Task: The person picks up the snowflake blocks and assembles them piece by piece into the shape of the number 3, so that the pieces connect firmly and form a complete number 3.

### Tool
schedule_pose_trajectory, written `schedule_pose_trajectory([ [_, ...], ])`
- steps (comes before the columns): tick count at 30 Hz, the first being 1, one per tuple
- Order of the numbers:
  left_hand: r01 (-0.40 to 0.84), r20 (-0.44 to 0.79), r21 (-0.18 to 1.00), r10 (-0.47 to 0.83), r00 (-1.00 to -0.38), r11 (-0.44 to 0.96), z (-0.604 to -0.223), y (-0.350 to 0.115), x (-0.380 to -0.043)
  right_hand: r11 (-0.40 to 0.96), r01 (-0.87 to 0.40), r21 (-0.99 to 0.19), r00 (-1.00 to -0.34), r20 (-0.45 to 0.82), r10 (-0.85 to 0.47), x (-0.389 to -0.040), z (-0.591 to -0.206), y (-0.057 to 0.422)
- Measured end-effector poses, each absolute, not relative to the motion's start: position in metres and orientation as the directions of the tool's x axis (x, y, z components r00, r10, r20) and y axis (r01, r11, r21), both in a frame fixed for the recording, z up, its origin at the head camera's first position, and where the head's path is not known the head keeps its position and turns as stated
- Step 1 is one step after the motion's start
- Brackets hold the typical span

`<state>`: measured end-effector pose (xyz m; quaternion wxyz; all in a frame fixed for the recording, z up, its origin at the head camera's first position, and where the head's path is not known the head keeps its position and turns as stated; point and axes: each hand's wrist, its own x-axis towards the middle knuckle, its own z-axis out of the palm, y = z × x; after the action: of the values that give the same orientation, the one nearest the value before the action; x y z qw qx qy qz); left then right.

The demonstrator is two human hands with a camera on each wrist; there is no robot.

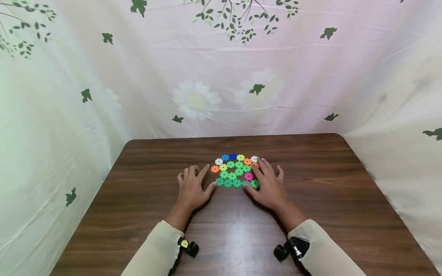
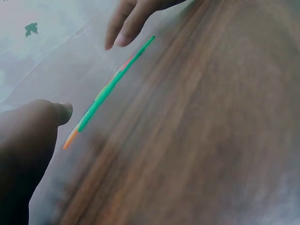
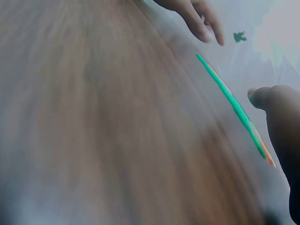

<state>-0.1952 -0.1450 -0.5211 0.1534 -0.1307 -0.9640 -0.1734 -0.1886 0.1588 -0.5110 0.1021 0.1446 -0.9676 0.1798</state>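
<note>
A cluster of flower-shaped plastic discs lies flat on the table, mostly green discs (image 1: 232, 176), with blue discs (image 1: 233, 156), a pink disc (image 1: 248, 176), and some white, yellow and orange ones. At the cluster's left edge is my left hand (image 1: 193, 189), fingers spread and thumb tip beside a green disc. My right hand (image 1: 269, 186) is spread over the right edge and hides part of some discs. Edge-on, the cluster appears as a thin green strip (image 2: 110, 86) in the left wrist view. Whether either hand presses the discs is hard to tell. Neither grips anything.
The brown wooden table (image 1: 138, 214) has rounded far corners. Behind and on both sides hangs a pale curtain (image 1: 148, 76) printed with leaves and flowers. A dark camera mount (image 1: 191, 248) is strapped at the left wrist, another camera mount (image 1: 281, 253) at the right.
</note>
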Motion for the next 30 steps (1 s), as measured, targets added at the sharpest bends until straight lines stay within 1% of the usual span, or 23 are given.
schedule_pose_trajectory([
  [6, 0.353, 0.347, 0.298, 0.244, -0.906, 0.887, -0.518, -0.137, -0.204, 0.869, -0.378, -0.319, -0.909, 0.304, -0.284, -0.198, -0.51, 0.144],
  [11, 0.385, 0.367, 0.309, 0.265, -0.892, 0.869, -0.52, -0.134, -0.209, 0.843, -0.43, -0.324, -0.888, 0.32, -0.33, -0.206, -0.511, 0.132],
  [17, 0.419, 0.374, 0.393, 0.274, -0.886, 0.819, -0.522, -0.135, -0.209, 0.818, -0.464, -0.339, -0.871, 0.344, -0.352, -0.209, -0.514, 0.124],
  [23, 0.441, 0.359, 0.458, 0.293, -0.886, 0.772, -0.522, -0.134, -0.206, 0.807, -0.463, -0.365, -0.873, 0.344, -0.346, -0.205, -0.515, 0.123],
  [30, 0.399, 0.287, 0.535, 0.285, -0.915, 0.745, -0.522, -0.132, -0.203, 0.796, -0.472, -0.377, -0.872, 0.335, -0.358, -0.202, -0.514, 0.124],
])
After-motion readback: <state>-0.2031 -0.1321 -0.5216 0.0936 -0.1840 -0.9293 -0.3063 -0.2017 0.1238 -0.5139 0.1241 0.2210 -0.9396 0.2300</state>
